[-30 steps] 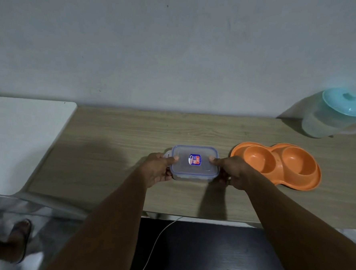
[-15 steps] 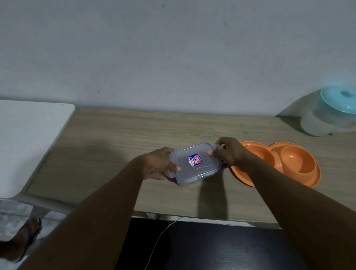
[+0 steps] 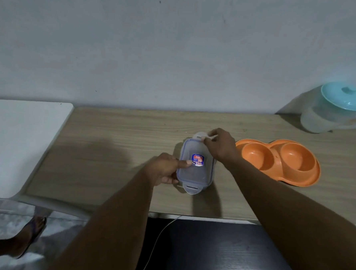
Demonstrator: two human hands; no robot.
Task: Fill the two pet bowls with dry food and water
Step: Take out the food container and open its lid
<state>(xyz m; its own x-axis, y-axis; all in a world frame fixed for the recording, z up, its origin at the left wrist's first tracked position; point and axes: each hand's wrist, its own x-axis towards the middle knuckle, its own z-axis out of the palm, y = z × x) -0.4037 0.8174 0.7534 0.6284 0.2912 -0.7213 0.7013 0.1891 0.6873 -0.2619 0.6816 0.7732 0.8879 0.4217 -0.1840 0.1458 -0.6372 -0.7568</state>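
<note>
At a wooden table (image 3: 120, 143) set against a pale wall, we see a person's two hands working on a clear plastic container (image 3: 193, 173) that sits on the tabletop near the front edge, its long side running away from the camera. The left hand (image 3: 164, 170) grips the container's left side, with the thumb laid flat across the lid just beside a blue and red sticker (image 3: 198, 160) and the fingers curled round the wall below. The right hand (image 3: 220, 146) reaches over the far end, fingers bunched together and pinching the container at its far latch (image 3: 200, 134), which stands raised. The near latch (image 3: 191, 189) sticks out flat toward the table's front edge. The lid is on, and we cannot tell what is inside.

Just to the right of the container, close to the right wrist, lies the orange double pet bowl (image 3: 308, 181), its two round wells side by side and showing bare orange plastic. Well beyond it, in the far right corner by the wall, stands a translucent pitcher (image 3: 319, 120) with a teal lid (image 3: 342, 99).

A white surface (image 3: 16, 145) adjoins the table on the left. Below, we see a foot in a sandal (image 3: 31, 233) on the floor, and a thin white cable (image 3: 158, 238) hanging from the table's front edge.
</note>
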